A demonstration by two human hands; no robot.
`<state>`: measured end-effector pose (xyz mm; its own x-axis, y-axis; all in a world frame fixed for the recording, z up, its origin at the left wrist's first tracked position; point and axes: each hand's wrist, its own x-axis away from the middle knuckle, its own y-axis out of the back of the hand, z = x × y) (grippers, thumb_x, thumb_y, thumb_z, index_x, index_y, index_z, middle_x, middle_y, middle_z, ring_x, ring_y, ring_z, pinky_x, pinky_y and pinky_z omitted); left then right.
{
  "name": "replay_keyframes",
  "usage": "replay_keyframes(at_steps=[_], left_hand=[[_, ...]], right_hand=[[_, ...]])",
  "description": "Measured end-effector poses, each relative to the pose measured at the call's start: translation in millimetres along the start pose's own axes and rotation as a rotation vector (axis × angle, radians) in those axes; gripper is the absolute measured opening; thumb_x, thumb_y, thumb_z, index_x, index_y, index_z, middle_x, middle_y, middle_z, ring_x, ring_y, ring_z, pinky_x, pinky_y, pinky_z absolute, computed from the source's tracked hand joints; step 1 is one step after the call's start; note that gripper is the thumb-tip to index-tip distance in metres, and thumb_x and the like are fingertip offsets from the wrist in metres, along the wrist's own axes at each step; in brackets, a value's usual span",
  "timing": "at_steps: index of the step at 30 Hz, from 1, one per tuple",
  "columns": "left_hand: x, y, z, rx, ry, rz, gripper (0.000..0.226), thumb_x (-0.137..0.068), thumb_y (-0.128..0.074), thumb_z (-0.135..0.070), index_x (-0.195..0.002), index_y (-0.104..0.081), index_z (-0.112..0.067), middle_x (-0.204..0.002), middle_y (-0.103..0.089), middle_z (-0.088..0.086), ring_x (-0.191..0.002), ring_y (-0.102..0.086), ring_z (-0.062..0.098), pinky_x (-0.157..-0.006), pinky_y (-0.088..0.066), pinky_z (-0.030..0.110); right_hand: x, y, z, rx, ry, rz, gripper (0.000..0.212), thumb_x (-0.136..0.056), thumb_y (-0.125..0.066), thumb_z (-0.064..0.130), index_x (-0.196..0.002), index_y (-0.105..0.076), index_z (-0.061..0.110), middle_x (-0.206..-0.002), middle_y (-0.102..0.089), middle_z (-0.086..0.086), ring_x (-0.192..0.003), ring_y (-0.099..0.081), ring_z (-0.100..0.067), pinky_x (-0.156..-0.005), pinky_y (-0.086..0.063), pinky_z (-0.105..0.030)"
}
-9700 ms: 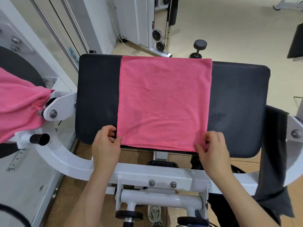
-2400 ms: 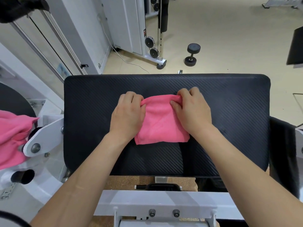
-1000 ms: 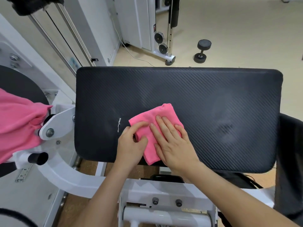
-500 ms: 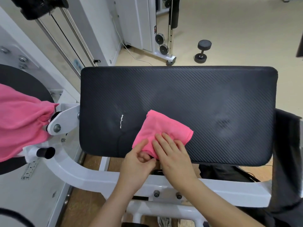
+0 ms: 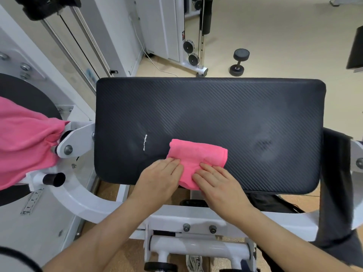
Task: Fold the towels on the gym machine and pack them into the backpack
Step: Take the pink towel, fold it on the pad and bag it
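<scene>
One folded towel (image 5: 197,157), overhanging the pad (image 5: 216,114), is pressed by flattened left hand (image 5: 162,176) and right hand (image 5: 215,180); unfolding is risked if dragged off.

Black dumbbell (image 5: 239,62) stands on beige floor (image 5: 284,36). Left of it, white cable station (image 5: 167,28) with two black pulleys (image 5: 193,58); white cord (image 5: 157,64) lies near its base. Shoe (image 5: 193,262) at bottom edge.

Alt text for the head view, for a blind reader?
Left hand and right hand rest flat on a folded pink towel at the near edge of a black bench pad; a second pink towel hangs bunched at far left.
</scene>
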<state>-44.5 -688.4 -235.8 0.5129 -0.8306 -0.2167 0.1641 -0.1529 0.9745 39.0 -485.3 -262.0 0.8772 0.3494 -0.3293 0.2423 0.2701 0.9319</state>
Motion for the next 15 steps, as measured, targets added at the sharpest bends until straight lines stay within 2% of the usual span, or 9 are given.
replay_keyframes(at_steps=[2,3,5,7,9,11,15], left_hand=[[-2.1,11.8,7.5,0.196,0.152,0.092,0.031,-0.081,-0.047,-0.029,-0.104,-0.064,-0.017,-0.091,-0.069,-0.002,-0.083,-0.068,0.019,-0.065,-0.057,0.035],[-3.9,16.4,14.0,0.316,0.261,0.132,0.031,-0.082,-0.048,-0.033,-0.107,-0.06,-0.021,-0.086,-0.068,-0.006,-0.075,-0.067,0.015,-0.061,-0.054,0.034],[-7.7,21.0,25.8,0.59,0.442,0.18,0.024,-0.088,-0.057,-0.033,-0.111,-0.058,-0.025,-0.08,-0.067,-0.01,-0.063,-0.062,0.005,-0.061,-0.05,0.027],[-15.1,20.9,31.6,0.771,0.552,0.134,0.016,-0.092,-0.061,-0.032,-0.107,-0.062,-0.027,-0.085,-0.068,-0.015,-0.074,-0.063,0.0,-0.069,-0.051,0.026],[-25.1,17.5,31.2,0.82,0.63,0.082,0.017,-0.092,-0.059,-0.038,-0.103,-0.065,-0.026,-0.088,-0.069,-0.016,-0.084,-0.064,0.0,-0.076,-0.054,0.032],[-30.9,12.3,27.3,0.81,0.691,0.059,0.029,-0.089,-0.057,-0.046,-0.103,-0.066,-0.024,-0.09,-0.069,-0.014,-0.087,-0.063,0.003,-0.079,-0.056,0.037],[-35.2,6.0,24.0,0.817,0.773,-0.044,0.028,-0.086,-0.063,-0.047,-0.104,-0.064,-0.026,-0.084,-0.07,-0.012,-0.083,-0.065,0.004,-0.075,-0.057,0.038]], right_hand=[[0.5,12.4,-8.6,-0.126,-0.014,0.065,0.037,-0.085,-0.047,0.02,-0.116,-0.066,0.01,-0.117,-0.068,-0.005,-0.115,-0.062,-0.024,-0.095,-0.05,-0.035],[-1.9,21.2,-14.1,-0.235,-0.071,0.096,0.037,-0.086,-0.047,0.02,-0.118,-0.064,0.012,-0.116,-0.068,-0.003,-0.109,-0.064,-0.021,-0.092,-0.05,-0.031],[-10.7,36.3,-26.9,-0.48,-0.265,0.136,0.032,-0.092,-0.053,0.02,-0.122,-0.061,0.019,-0.111,-0.069,0.006,-0.095,-0.064,-0.012,-0.082,-0.049,-0.025],[-20.5,42.2,-36.8,-0.64,-0.425,0.107,0.03,-0.093,-0.062,0.021,-0.123,-0.062,0.019,-0.105,-0.068,0.011,-0.089,-0.062,-0.007,-0.078,-0.047,-0.025],[-26.3,41.5,-43.4,-0.774,-0.537,0.059,0.027,-0.092,-0.065,0.02,-0.118,-0.066,0.018,-0.102,-0.069,0.01,-0.092,-0.064,-0.007,-0.081,-0.05,-0.027],[-27.8,39.6,-45.5,-0.898,-0.621,0.012,0.022,-0.091,-0.067,0.021,-0.113,-0.068,0.019,-0.1,-0.071,0.008,-0.095,-0.065,-0.011,-0.084,-0.053,-0.032],[-31.8,37.5,-45.6,-1.01,-0.725,-0.08,0.014,-0.088,-0.071,0.016,-0.101,-0.072,0.022,-0.093,-0.073,0.006,-0.09,-0.068,-0.012,-0.08,-0.055,-0.032]])
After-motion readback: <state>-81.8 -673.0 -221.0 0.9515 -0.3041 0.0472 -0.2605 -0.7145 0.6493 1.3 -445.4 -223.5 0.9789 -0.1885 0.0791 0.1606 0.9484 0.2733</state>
